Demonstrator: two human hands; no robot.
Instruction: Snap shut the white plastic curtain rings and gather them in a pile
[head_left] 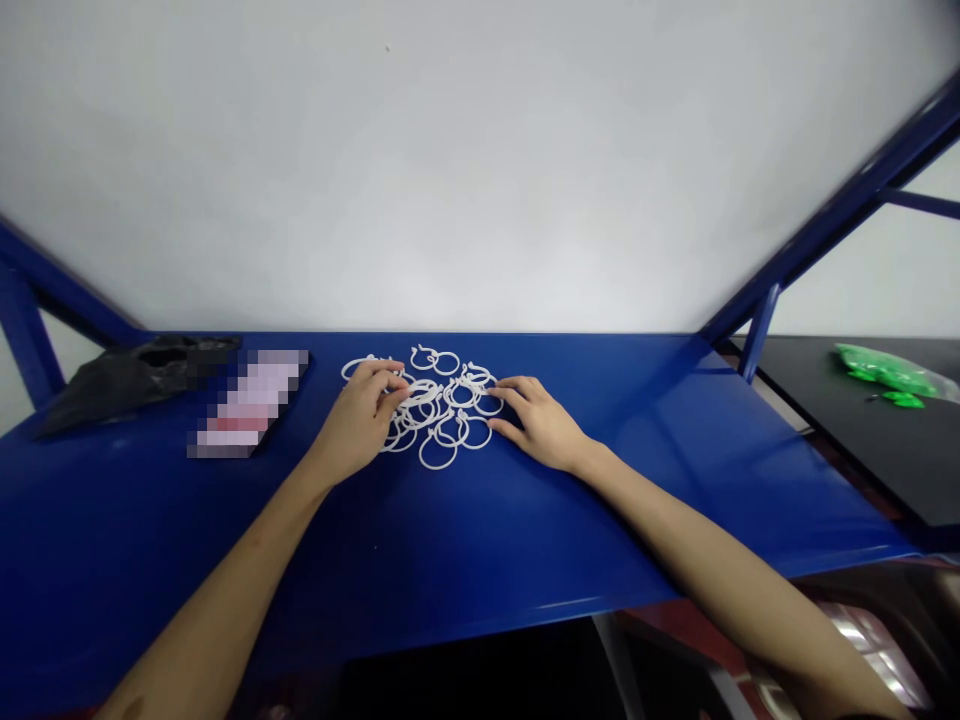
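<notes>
Several thin white rings [438, 448], each with a small knob-like clasp, lie in a loose, overlapping pile on the blue table [480, 540]. They look like plastic curtain rings. At the pile's left side, my left hand [360, 415] is closed, with thumb and fingertips pinching the edge of a white ring [420, 393]. My right hand [541, 425] rests at the right edge of the pile, fingers apart and fingertips against or very near the outer rings. It holds nothing that I can see. Part of the pile is hidden behind my left fingers.
Left of the pile lies a flat, blurred-out rectangular item [251, 405], with a crumpled black plastic bag [142, 375] beyond it. A white wall [465, 180] stands behind the table, with blue frame bars [825, 210] at the sides. A bag of green pieces [889, 370] sits on a black surface at right.
</notes>
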